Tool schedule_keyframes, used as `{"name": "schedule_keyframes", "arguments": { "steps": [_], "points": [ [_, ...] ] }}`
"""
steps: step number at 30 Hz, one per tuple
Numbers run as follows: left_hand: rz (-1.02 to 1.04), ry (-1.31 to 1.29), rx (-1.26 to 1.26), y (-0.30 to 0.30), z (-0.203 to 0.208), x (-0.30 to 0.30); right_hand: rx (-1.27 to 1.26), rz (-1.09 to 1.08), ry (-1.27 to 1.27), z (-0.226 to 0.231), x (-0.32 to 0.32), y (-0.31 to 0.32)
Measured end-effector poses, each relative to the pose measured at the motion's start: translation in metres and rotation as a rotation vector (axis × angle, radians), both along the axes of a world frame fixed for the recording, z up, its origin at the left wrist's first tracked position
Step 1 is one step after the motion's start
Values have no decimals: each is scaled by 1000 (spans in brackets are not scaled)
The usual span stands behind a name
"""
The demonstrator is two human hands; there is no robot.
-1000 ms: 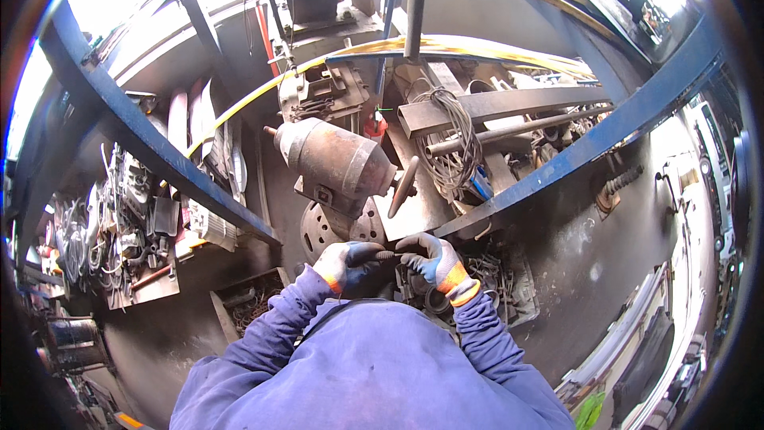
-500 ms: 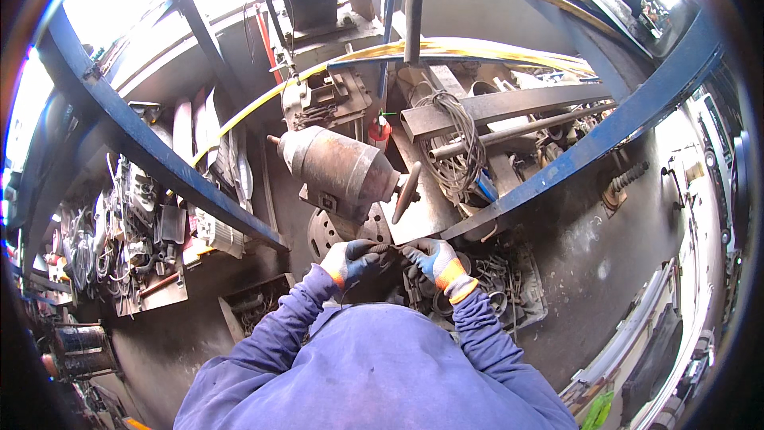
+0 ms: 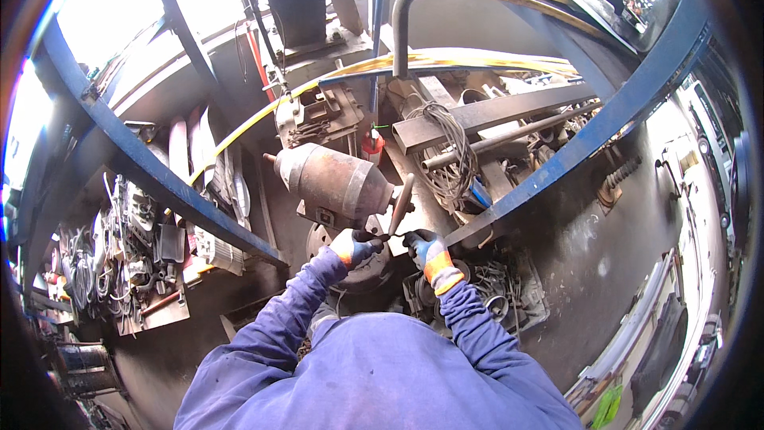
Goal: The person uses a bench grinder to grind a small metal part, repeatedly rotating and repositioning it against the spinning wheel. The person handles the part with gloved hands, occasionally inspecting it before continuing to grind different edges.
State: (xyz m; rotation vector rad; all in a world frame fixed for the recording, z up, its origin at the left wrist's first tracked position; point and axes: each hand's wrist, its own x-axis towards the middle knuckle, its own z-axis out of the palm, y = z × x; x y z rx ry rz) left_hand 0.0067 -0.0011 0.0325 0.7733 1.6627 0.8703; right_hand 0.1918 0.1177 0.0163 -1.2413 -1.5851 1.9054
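black slim workpiece (image 3: pixel 385 237) sits near the lower edge of the grinding wheel (image 3: pixel 402 207), contact unclear; i find left grip (image 3: pixel 358 248) and right grip (image 3: pixel 425 248) pinching it. judged step: presenting it; next calls for steadiness.

And there you had it: not one word, label, number or sign came through legibly anywhere in your head view.
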Motion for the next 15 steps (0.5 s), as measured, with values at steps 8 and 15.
{"name": "schedule_keyframes", "arguments": {
  "steps": [8,15],
  "points": [
    [-19,33,25,0,17,0,58,54,8,-14,2,3],
    [0,-51,181,-14,18,-2,279,116,-51,-8,-2,-5]
  ]
}}
